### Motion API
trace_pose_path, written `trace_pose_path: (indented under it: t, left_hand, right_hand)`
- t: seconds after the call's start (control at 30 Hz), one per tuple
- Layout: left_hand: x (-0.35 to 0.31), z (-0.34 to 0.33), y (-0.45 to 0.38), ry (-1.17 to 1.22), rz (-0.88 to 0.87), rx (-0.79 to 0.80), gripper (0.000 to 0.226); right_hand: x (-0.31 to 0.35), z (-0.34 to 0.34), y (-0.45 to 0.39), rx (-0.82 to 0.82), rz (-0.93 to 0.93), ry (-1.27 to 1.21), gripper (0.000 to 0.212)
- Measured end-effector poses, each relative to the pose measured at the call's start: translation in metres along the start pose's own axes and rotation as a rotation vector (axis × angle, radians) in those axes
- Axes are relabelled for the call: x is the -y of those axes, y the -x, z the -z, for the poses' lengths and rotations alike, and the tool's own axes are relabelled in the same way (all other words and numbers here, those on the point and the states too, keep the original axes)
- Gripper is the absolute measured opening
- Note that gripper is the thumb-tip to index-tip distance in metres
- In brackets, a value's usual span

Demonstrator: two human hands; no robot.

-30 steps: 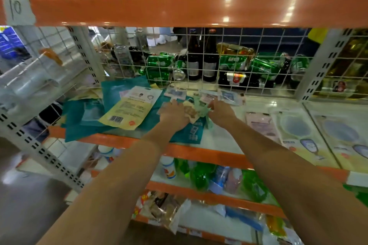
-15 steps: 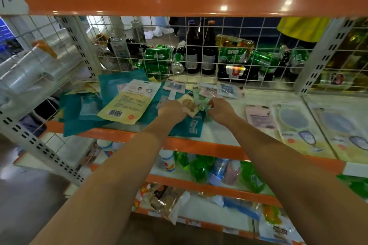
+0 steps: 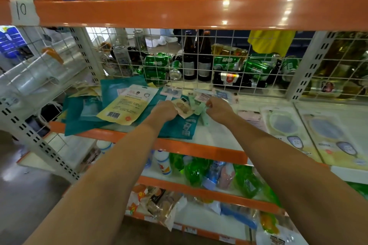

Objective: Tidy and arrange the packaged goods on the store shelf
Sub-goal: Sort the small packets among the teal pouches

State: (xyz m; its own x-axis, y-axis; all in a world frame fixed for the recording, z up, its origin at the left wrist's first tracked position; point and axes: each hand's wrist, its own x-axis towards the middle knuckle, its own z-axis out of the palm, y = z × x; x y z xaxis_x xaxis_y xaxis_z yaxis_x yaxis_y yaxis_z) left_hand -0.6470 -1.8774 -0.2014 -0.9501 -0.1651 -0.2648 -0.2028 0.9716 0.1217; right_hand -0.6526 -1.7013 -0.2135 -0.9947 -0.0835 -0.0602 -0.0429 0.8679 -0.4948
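Note:
Both my arms reach over the white middle shelf. My left hand grips a small beige packet at its left edge. My right hand pinches a small pale green packet next to it. The two packets overlap just above a teal pouch. To the left lies a yellow and white packet with a barcode on top of more teal pouches. Several small pink and blue sachets lie behind my hands.
A white wire grid closes the back of the shelf, with green cans and brown bottles behind it. Large flat packs lie to the right. An orange beam runs overhead. Lower shelves hold green bags and snacks.
My hands have kept working on the small packets and have drawn a little apart. The view has shifted slightly; the rest of the shelf is unchanged.

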Motion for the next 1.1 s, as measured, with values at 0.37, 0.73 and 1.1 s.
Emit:
trace_pose_path:
  t: [0.37, 0.73, 1.1]
  left_hand:
    - [0.013, 0.03, 0.02, 0.233, 0.017, -0.176, 0.034]
    - [-0.026, 0.004, 0.025, 0.955, 0.071, -0.041, 0.019]
    - [-0.069, -0.007, 0.015, 1.099, -0.054, -0.042, 0.031]
  right_hand:
    - [0.016, 0.007, 0.007, -0.016, 0.061, -0.038, 0.034]
    - [-0.001, 0.012, 0.012, -0.023, -0.002, -0.078, 0.033]
    - [-0.033, 0.039, 0.014, -0.138, -0.175, -0.209, 0.029]
